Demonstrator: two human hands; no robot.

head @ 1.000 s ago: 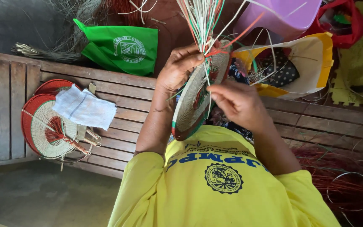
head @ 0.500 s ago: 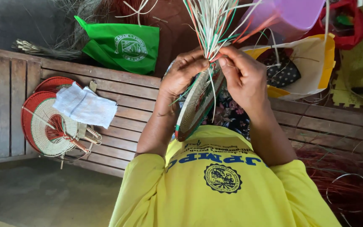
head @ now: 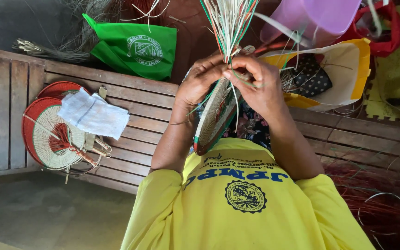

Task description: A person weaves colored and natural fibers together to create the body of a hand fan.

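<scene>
— Where do we have the woven fan now?

— We hold it on edge in front of our chest, over the wooden bench. Our left hand has its fingers closed on the fan's far rim, where the loose strands fan out away from us.

— And our right hand?

— It touches the left, fingers pinched together on a green strand at the same rim.

— What lies near?

— At the left, finished fans under a white cloth; farther off, a green bag.

Three woven fans, one green bag, one white cloth
</scene>
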